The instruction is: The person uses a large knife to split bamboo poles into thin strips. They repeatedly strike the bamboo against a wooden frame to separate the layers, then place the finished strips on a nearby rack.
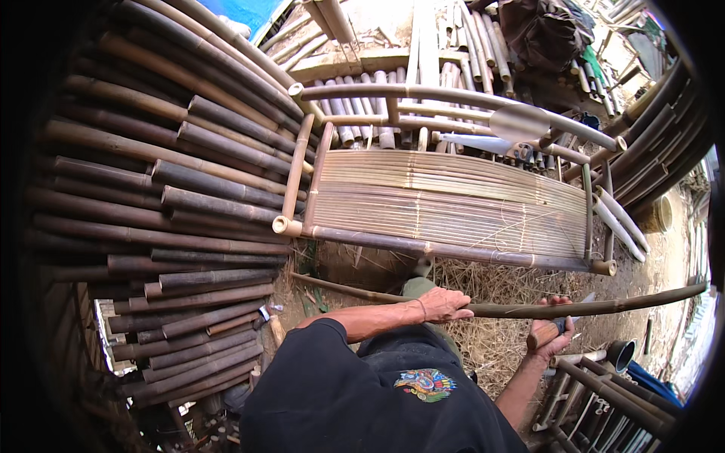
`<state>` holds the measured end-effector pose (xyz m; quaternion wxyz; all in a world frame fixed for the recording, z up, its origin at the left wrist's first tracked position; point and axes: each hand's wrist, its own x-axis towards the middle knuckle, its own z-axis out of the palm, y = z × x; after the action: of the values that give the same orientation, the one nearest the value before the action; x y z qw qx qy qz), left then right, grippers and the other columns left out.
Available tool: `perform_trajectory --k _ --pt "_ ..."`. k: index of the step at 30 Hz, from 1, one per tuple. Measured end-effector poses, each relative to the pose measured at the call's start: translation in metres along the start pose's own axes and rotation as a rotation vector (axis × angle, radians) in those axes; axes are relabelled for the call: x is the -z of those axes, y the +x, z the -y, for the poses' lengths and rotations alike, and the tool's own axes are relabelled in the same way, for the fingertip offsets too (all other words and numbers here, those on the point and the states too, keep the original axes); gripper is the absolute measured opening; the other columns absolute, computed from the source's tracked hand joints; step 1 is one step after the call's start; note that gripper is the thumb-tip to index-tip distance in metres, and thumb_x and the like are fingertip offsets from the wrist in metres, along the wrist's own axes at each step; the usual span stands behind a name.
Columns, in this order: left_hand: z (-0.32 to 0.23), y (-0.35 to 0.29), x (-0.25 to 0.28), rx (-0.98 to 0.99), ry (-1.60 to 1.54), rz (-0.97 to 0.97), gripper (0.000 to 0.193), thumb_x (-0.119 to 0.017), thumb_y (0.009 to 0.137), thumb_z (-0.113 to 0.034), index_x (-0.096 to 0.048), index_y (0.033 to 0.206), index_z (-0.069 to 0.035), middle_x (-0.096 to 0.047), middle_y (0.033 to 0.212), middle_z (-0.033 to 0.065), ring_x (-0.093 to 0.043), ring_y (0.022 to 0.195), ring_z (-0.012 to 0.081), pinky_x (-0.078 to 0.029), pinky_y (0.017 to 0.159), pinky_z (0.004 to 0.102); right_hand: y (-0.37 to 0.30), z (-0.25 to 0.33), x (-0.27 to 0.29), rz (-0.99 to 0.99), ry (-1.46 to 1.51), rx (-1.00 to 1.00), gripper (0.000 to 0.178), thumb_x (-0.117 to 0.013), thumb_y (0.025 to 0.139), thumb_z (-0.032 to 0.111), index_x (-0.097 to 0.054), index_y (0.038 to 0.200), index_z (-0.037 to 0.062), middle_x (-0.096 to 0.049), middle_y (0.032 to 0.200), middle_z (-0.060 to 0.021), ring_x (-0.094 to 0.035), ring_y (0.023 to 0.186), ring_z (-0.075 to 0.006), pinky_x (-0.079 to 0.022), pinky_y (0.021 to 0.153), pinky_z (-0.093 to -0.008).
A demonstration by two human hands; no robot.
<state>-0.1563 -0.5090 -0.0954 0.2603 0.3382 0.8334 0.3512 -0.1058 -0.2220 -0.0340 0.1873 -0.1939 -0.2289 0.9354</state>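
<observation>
A long, slightly bowed bamboo strip [627, 303] runs across in front of my body. My left hand [445, 304] is closed around it near its middle, palm down. My right hand [551, 334] grips the brown wooden handle of a knife [544, 335], and its fingertips also rest on the strip. The knife's blade shows only in part beyond the strip. Just past my hands stands a bamboo bench [453, 204] with a slatted seat, bamboo side rails and a backrest. A saw [477, 142] with a pale blade lies at the far side of the seat.
Many dark bamboo poles [219, 200] are stacked on the left, their cut ends facing the bench. Curved bamboo lengths [668, 143] lean at the far right. A bamboo frame [612, 392] stands near my right arm. Straw and shavings [491, 355] cover the ground below my hands.
</observation>
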Motion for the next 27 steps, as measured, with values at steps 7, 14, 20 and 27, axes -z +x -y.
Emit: perform_trajectory --k 7,14,20,27 --pt "-0.061 0.054 0.098 -0.21 0.1 0.258 0.057 -0.062 0.089 -0.045 -0.056 0.113 0.007 -0.06 0.11 0.0254 -0.06 0.103 0.0349 -0.051 0.091 0.0434 -0.055 0.008 -0.075 -0.15 -0.15 0.278 0.027 -0.056 0.085 0.019 -0.057 0.106 0.0018 -0.06 0.094 -0.0078 -0.059 0.089 -0.0212 -0.049 0.087 -0.0356" --pt "-0.236 0.061 0.352 -0.955 0.199 -0.682 0.06 -0.061 0.09 -0.05 -0.054 0.126 -0.003 -0.057 0.119 0.0271 -0.058 0.104 0.0374 -0.045 0.096 0.0471 -0.097 -0.061 -0.156 -0.136 -0.418 0.479 0.028 -0.059 0.084 0.012 -0.062 0.106 -0.0047 -0.067 0.097 -0.0127 -0.065 0.087 -0.022 -0.051 0.086 -0.033" --pt "-0.242 0.064 0.369 -0.896 0.369 -0.434 0.055 -0.062 0.09 -0.047 -0.056 0.122 -0.003 -0.059 0.114 0.0246 -0.059 0.099 0.0341 -0.046 0.091 0.0448 -0.114 -0.115 -0.167 -0.062 -0.553 0.611 0.015 -0.059 0.085 0.002 -0.062 0.1 -0.0027 -0.068 0.096 -0.0119 -0.067 0.084 -0.0173 -0.054 0.077 -0.028" --pt "-0.286 0.06 0.361 -1.102 0.189 -0.449 0.05 -0.062 0.09 -0.044 -0.059 0.117 -0.002 -0.061 0.108 0.0218 -0.059 0.093 0.0303 -0.048 0.086 0.0422 -0.148 -0.118 -0.146 -0.265 -0.739 0.771 0.043 -0.065 0.087 0.021 -0.056 0.122 -0.0027 -0.061 0.085 -0.0057 -0.056 0.069 -0.0104 -0.051 0.06 -0.0276"
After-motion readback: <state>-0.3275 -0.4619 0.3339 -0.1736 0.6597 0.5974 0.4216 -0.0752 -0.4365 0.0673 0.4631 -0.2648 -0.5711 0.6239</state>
